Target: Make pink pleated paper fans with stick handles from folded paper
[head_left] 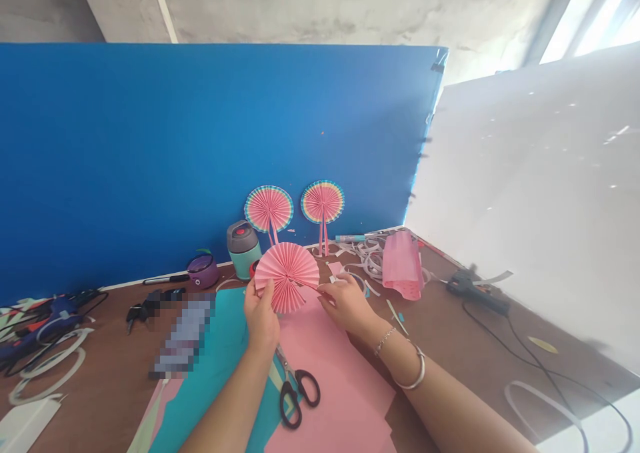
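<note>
A round pleated pink paper fan is held up over the table, with a gap in its lower right part. My left hand grips its lower left edge, thumb in front. My right hand pinches the fan's right edge beside the gap. Below them, black-handled scissors lie on pink paper sheets, which overlap teal sheets. Two finished-looking fans with rainbow rims, one on the left and one on the right, lean against the blue panel.
A teal and grey flask and a purple cup stand behind on the left. Pink wrapping and white strips lie at the back right. A dark glue gun with a cable is farther right.
</note>
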